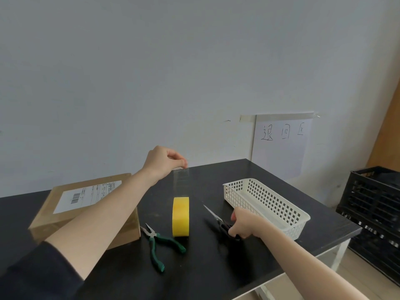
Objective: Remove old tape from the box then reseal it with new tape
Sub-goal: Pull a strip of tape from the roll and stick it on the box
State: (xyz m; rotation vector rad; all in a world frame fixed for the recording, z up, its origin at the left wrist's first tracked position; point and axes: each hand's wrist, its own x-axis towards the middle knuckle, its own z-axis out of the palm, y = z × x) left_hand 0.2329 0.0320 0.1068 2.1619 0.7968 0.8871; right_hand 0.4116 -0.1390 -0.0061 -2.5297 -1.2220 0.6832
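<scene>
Pale wall behind a black table point(216, 267). The left hand point(161, 162) pinches the free end of a clear tape strip point(181, 180), drawn upward from a yellow tape roll point(180, 216) standing on edge mid-table. The right hand point(245, 225), fingers curled, grips black scissors point(216, 218) just right of the roll, beside a white basket point(236, 194). A labelled cardboard box point(47, 213) sits at the left, partly behind the left forearm. Green-handled pliers point(155, 239) lie near the roll. The strip is probably thin, light and sticky, apt to cling to itself, so it is best held taut by its very end. The box looks stiff, easily steadied at its edges.
</scene>
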